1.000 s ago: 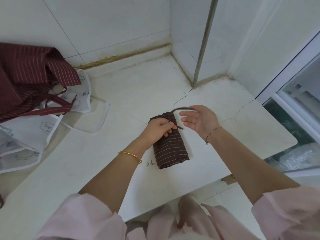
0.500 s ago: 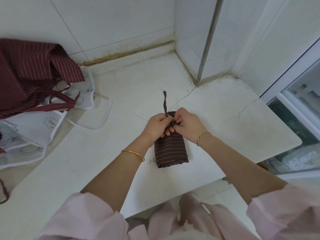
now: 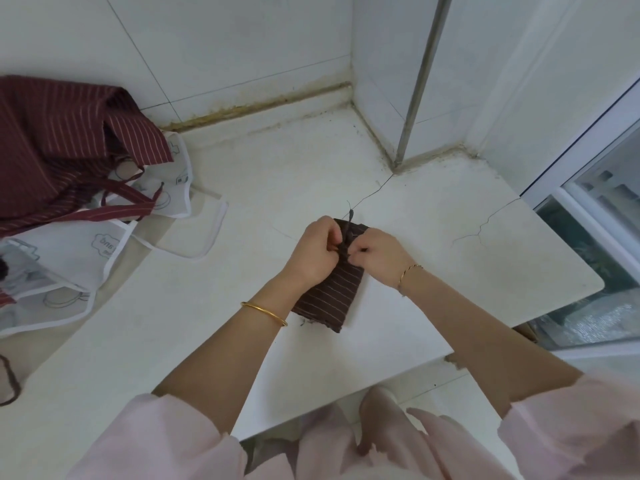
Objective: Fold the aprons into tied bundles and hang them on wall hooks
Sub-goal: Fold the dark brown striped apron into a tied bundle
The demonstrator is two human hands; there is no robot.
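Observation:
A dark brown striped apron folded into a small bundle point(image 3: 330, 297) lies on the white counter point(image 3: 173, 341). My left hand point(image 3: 317, 252) and my right hand point(image 3: 375, 254) meet over its far end, both pinching the thin brown tie strap point(image 3: 348, 233) that crosses the bundle. A short end of the strap sticks up beyond my fingers. My hands hide the knot itself.
A maroon striped apron point(image 3: 59, 140) is heaped at the left on top of white printed aprons point(image 3: 72, 258). Tiled walls and a metal pipe point(image 3: 420, 77) close the back corner. A window point(image 3: 602, 209) stands at the right, and the counter edge runs near my body.
My right hand came from open and apart to closed beside the left over the bundle. The strap end sticking up has become shorter, and the bundle has turned slightly.

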